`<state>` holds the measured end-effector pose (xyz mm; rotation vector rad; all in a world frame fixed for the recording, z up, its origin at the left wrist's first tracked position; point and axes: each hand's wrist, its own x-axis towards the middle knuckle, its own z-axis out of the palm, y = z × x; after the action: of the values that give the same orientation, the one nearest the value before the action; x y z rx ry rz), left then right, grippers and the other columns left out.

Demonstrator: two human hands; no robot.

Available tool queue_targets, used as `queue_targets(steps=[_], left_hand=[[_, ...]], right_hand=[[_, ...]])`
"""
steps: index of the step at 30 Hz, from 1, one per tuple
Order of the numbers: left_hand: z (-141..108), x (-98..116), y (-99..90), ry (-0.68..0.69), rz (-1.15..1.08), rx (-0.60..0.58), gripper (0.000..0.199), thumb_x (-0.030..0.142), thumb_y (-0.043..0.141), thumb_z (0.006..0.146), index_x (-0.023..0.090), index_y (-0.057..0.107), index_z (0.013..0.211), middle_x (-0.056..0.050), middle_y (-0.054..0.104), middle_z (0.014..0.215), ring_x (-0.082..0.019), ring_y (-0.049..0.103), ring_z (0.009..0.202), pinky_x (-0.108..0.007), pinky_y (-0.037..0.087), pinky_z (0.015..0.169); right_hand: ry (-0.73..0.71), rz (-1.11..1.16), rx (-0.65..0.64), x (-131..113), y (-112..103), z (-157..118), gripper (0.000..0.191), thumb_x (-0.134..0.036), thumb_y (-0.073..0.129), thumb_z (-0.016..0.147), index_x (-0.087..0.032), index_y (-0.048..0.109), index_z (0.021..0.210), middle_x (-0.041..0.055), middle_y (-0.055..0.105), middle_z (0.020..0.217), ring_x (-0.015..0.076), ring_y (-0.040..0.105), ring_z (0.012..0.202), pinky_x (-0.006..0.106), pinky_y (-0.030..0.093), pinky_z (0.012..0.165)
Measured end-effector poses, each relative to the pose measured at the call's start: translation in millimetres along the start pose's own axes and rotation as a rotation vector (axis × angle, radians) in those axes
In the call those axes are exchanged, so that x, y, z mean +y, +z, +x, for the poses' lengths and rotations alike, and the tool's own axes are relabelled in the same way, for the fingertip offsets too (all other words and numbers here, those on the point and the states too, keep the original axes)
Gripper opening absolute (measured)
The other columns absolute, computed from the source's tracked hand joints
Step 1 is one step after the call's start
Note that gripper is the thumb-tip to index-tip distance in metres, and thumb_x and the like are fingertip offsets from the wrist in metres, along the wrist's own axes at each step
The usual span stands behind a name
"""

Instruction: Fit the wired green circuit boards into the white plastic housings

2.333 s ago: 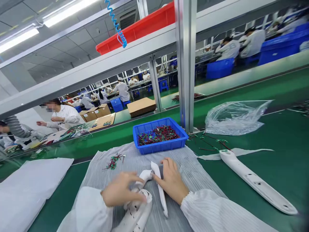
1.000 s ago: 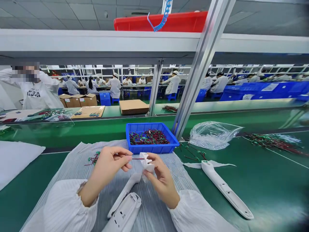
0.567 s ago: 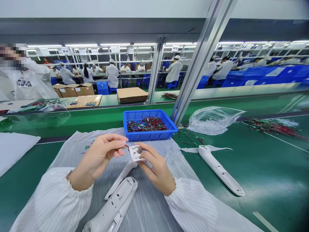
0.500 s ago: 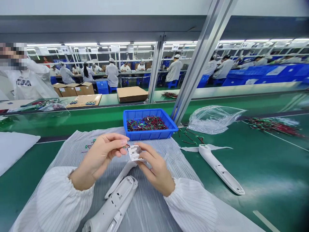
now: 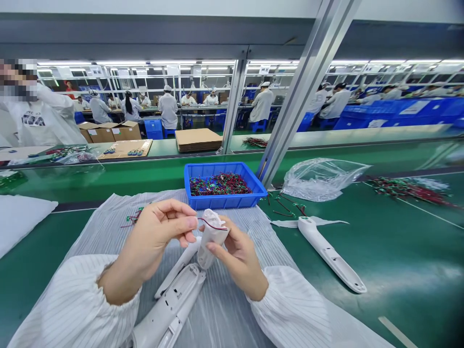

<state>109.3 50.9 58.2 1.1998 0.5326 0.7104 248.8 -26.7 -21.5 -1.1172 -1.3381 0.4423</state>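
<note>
My left hand (image 5: 155, 234) pinches a thin red-and-black wire (image 5: 211, 225) between thumb and fingertips; whatever is on its near end is hidden by the fingers. The wire runs right, across the top of a white plastic part (image 5: 209, 246). That part stands tilted in my right hand (image 5: 243, 258), whose thumb presses its front while the fingers wrap behind. Just below lie long white plastic housings (image 5: 176, 304) on a sheet of white foam (image 5: 232, 314). Beside my left hand, several small green boards with red wires (image 5: 136, 215) rest on the foam.
A blue bin (image 5: 224, 202) full of wired boards stands beyond my hands, against a metal post (image 5: 286, 125). To the right are a clear plastic bag (image 5: 319, 181), another white housing (image 5: 331, 256) and a wire pile (image 5: 413, 191). Co-workers in white sit and stand farther back.
My right hand has turned the white part from lying flat to upright, so a longer smooth side shows. More of the wire now stretches from my left fingers across its top.
</note>
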Motion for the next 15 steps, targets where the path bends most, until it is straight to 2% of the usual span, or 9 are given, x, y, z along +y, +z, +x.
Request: queue_targets(steps=[5, 10, 15], left_hand=[[-0.8, 0.9, 2.1, 0.086, 0.066, 0.086, 0.011, 0.015, 0.068, 0.056, 0.013, 0.06, 0.062, 0.004, 0.056, 0.046, -0.005, 0.051, 0.039, -0.012, 0.04, 0.037], [0.9, 1.5, 1.1, 0.089, 0.058, 0.052, 0.009, 0.014, 0.068, 0.056, 0.014, 0.06, 0.061, 0.004, 0.057, 0.047, -0.004, 0.052, 0.04, -0.01, 0.041, 0.037], [0.4, 3.2, -2.0, 0.154, 0.074, 0.085, 0.008, 0.012, 0.068, 0.056, 0.015, 0.062, 0.06, 0.005, 0.058, 0.048, -0.004, 0.052, 0.04, -0.009, 0.041, 0.036]], right_hand=[[0.009, 0.029, 0.069, 0.9, -0.1, -0.7, 0.023, -0.023, 0.054, 0.078, -0.022, 0.053, 0.101, 0.0058, 0.057, 0.097, 0.0211, 0.056, 0.091, 0.036, 0.045, 0.078], [-0.057, -0.039, -0.018, -1.1, 0.4, -1.0, 0.013, -0.018, 0.055, 0.077, -0.021, 0.057, 0.09, 0.0066, 0.056, 0.1, 0.0209, 0.054, 0.094, 0.036, 0.042, 0.081], [-0.1, -0.044, -0.041, -4.1, 3.8, -2.4, 0.014, -0.016, 0.054, 0.078, -0.021, 0.057, 0.09, 0.0059, 0.057, 0.099, 0.0188, 0.054, 0.09, 0.033, 0.042, 0.078]])
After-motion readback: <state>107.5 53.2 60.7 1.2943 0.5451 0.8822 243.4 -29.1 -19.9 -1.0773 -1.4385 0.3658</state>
